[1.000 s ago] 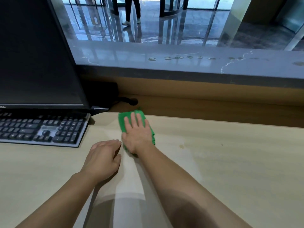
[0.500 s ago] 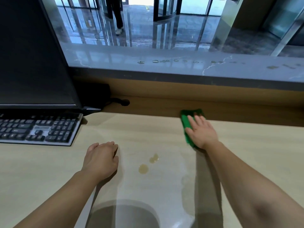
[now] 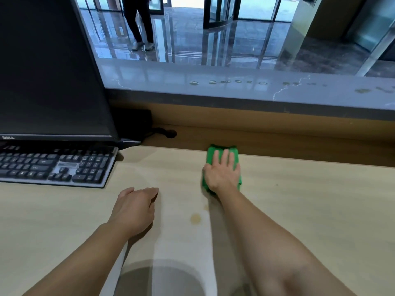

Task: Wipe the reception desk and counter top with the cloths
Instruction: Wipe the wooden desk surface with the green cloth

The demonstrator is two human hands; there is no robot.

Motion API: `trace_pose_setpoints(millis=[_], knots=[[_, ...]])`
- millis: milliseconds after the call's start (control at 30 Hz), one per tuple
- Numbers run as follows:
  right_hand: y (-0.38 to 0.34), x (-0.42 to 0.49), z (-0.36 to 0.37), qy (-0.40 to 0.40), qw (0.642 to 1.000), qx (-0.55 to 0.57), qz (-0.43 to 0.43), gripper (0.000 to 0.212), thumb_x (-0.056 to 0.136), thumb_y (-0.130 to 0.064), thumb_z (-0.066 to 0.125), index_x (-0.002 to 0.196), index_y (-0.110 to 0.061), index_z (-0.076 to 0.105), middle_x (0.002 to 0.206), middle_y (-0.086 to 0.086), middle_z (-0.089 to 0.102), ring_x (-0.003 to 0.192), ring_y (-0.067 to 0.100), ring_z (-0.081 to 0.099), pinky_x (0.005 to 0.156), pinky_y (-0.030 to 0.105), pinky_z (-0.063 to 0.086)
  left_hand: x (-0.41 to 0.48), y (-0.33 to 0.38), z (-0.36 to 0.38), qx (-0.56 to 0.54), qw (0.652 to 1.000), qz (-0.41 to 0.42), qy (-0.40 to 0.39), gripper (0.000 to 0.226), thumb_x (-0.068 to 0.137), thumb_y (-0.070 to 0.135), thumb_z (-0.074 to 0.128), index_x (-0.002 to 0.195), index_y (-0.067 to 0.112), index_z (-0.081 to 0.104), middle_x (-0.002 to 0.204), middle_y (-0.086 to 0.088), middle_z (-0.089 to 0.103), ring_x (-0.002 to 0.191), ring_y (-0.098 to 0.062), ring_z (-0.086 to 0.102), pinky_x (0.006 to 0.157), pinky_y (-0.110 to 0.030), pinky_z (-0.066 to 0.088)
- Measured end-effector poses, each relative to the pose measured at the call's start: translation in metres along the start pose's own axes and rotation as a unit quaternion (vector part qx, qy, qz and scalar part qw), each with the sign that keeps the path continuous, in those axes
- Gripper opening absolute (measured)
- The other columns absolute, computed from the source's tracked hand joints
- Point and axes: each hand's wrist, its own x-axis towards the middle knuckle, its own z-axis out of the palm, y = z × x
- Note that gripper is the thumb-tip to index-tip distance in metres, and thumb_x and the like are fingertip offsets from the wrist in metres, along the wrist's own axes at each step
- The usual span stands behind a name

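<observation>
My right hand (image 3: 222,174) lies flat on a folded green cloth (image 3: 211,153), pressing it onto the pale wooden desk (image 3: 310,199) near the desk's far edge. Fingers are spread over the cloth, which shows above and beside the hand. My left hand (image 3: 134,207) rests palm down on the desk to the left, holding nothing, fingers loosely curled. A small brownish spill spot (image 3: 196,218) sits on the desk between the two arms. Behind the desk rises the grey marble counter top (image 3: 235,82), dotted with several drops.
A black monitor (image 3: 47,67) and a keyboard (image 3: 55,166) fill the left side. A black cable plug (image 3: 168,133) lies at the back ledge behind the monitor. A person's legs (image 3: 139,24) stand in the lobby beyond the counter.
My right hand swept the green cloth right along the far edge, then back left a little. The brownish spots came into sight once the arm moved off. My left hand stayed put.
</observation>
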Motion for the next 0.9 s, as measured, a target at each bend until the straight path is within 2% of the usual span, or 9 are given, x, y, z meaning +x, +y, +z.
trace_pose_setpoints(millis=[167,267,367,467,600,700,800,900], knots=[[-0.075,-0.04,0.032,-0.014,0.985,-0.058,-0.162,0.06,0.104,-0.043,0.013,0.154,-0.023,-0.012,0.159,0.008,-0.023,0.146,0.028,-0.021,0.119,0.049,-0.009,-0.018,-0.015,0.001,0.019,0.999,-0.021,0.021,0.028,0.09,0.013,0.041,0.109,0.02,0.061,0.083,0.003,0.069,0.082,-0.014,0.062,0.108,-0.023,0.018],[-0.092,-0.063,0.047,-0.022,0.959,-0.116,-0.257,0.059,0.104,-0.043,0.013,0.154,-0.025,-0.013,0.158,0.008,-0.024,0.146,0.028,-0.023,0.119,0.049,-0.008,-0.026,-0.022,0.0,0.046,0.997,-0.052,0.036,0.026,0.086,0.013,0.043,0.1,0.023,0.062,0.081,0.004,0.069,0.081,-0.013,0.063,0.107,-0.026,0.023],[-0.088,-0.072,0.051,-0.025,0.938,-0.141,-0.317,0.058,0.104,-0.043,0.014,0.155,-0.027,-0.009,0.16,0.003,-0.021,0.147,0.023,-0.021,0.12,0.046,-0.01,-0.031,-0.018,-0.003,0.061,0.996,-0.06,0.034,0.019,0.083,0.013,0.044,0.088,0.024,0.059,0.077,0.005,0.067,0.079,-0.012,0.062,0.11,-0.031,0.027],[-0.063,-0.067,0.041,-0.021,0.924,-0.141,-0.354,0.057,0.103,-0.045,0.015,0.155,-0.031,-0.005,0.162,-0.001,-0.016,0.148,0.018,-0.017,0.119,0.042,-0.011,-0.032,-0.007,-0.003,0.064,0.995,-0.059,0.039,0.026,0.085,0.015,0.045,0.101,0.026,0.063,0.09,0.007,0.07,0.088,-0.009,0.063,0.108,-0.027,0.021],[-0.004,-0.048,0.023,0.01,0.945,-0.129,-0.301,0.058,0.102,-0.048,0.016,0.155,-0.033,-0.003,0.163,-0.002,-0.012,0.149,0.016,-0.013,0.119,0.039,-0.008,-0.036,0.008,0.0,0.067,0.995,-0.067,0.024,0.032,0.088,0.014,0.041,0.109,0.024,0.063,0.091,0.006,0.07,0.088,-0.009,0.063,0.109,-0.025,0.018],[0.046,-0.037,0.011,0.029,0.966,-0.122,-0.225,0.059,0.102,-0.049,0.016,0.156,-0.031,-0.001,0.163,-0.002,-0.011,0.15,0.016,-0.011,0.12,0.039,-0.005,-0.041,0.017,0.002,0.068,0.994,-0.082,0.02,0.03,0.088,0.012,0.04,0.104,0.023,0.063,0.084,0.009,0.065,0.086,-0.01,0.062,0.109,-0.026,0.019],[0.093,-0.032,-0.002,0.038,0.982,-0.106,-0.154,0.06,0.102,-0.048,0.017,0.156,-0.03,0.0,0.163,-0.001,-0.01,0.15,0.017,-0.009,0.122,0.039,-0.001,-0.05,0.023,0.003,0.077,0.993,-0.084,0.011,0.026,0.086,0.01,0.038,0.094,0.023,0.059,0.068,0.009,0.05,0.073,-0.012,0.055,0.113,-0.031,0.023],[0.122,-0.033,-0.011,0.044,0.991,-0.092,-0.087,0.06,0.103,-0.047,0.015,0.156,-0.027,0.0,0.164,0.001,-0.009,0.15,0.019,-0.008,0.121,0.04,0.001,-0.064,0.026,0.006,0.068,0.994,-0.087,0.016,0.029,0.086,0.01,0.037,0.097,0.024,0.06,0.069,0.009,0.051,0.071,-0.011,0.051,0.112,-0.027,0.021]])
